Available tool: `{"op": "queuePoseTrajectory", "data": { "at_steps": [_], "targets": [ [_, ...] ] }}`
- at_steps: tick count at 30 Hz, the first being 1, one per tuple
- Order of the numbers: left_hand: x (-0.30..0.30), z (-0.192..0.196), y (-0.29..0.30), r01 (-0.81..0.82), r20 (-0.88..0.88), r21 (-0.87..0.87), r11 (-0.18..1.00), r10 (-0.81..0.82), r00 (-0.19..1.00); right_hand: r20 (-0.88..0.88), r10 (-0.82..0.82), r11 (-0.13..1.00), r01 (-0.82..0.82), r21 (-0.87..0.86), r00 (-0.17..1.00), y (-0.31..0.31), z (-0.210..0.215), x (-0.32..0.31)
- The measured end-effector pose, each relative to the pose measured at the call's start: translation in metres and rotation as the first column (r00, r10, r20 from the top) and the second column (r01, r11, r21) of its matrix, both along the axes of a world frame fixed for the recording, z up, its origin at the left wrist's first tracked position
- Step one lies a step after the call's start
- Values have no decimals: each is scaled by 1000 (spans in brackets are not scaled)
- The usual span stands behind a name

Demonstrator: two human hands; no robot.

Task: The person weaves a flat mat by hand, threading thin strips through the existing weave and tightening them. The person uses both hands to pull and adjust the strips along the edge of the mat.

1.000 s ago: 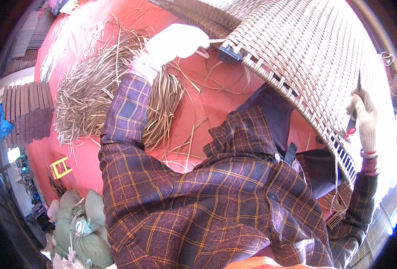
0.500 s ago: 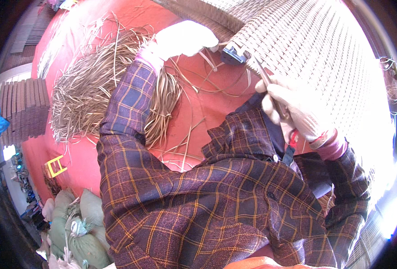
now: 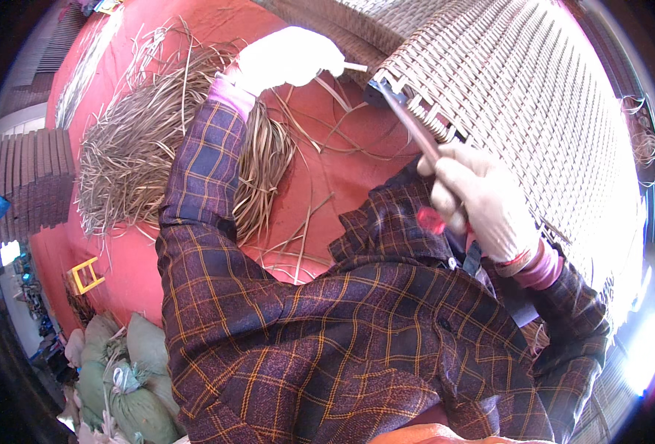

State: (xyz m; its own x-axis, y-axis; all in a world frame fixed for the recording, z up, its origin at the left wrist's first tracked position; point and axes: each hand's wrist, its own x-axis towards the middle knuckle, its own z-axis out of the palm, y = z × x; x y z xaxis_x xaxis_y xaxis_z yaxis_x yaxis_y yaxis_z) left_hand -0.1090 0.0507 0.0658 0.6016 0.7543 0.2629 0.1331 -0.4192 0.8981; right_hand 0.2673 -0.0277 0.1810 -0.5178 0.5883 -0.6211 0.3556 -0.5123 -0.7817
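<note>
R fingers (image 3: 457, 177) grip tool (image 3: 414, 132) nr panel (image 3: 520, 89); strips (image 3: 139, 155), sacks (image 3: 144, 408) L.

Near three o'clock the right hand (image 3: 483, 194) is gripping a long tool (image 3: 413, 127); near twelve, the left hand (image 3: 289, 59) is holding a strip (image 3: 355, 67).

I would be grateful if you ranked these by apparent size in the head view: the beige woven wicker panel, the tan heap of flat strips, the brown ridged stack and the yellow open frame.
1. Beige woven wicker panel
2. Tan heap of flat strips
3. Brown ridged stack
4. Yellow open frame
</note>
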Motion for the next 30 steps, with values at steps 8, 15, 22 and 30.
{"op": "queuePoseTrajectory", "data": {
  "at_steps": [8, 15, 22, 30],
  "targets": [
    [-1, -5, -11, -64, 149, -360, 931, 125, 981, 106, -46, 994, 35, 106, 993, 25, 16, -13],
    [18, -6, -18, 24, 358, -508, 861, 186, 915, 6, -27, 1000, 27, 16, 1000, 43, 5, -10],
    [15, 1, -24, -35, 320, -483, 875, 213, 923, -133, -96, 995, 97, 5, 987, 53, -10, -26],
    [21, 0, -28, -82, 292, -415, 906, 219, 931, 6, -61, 995, 62, -73, 998, 47, 7, 7]
  ]
}}
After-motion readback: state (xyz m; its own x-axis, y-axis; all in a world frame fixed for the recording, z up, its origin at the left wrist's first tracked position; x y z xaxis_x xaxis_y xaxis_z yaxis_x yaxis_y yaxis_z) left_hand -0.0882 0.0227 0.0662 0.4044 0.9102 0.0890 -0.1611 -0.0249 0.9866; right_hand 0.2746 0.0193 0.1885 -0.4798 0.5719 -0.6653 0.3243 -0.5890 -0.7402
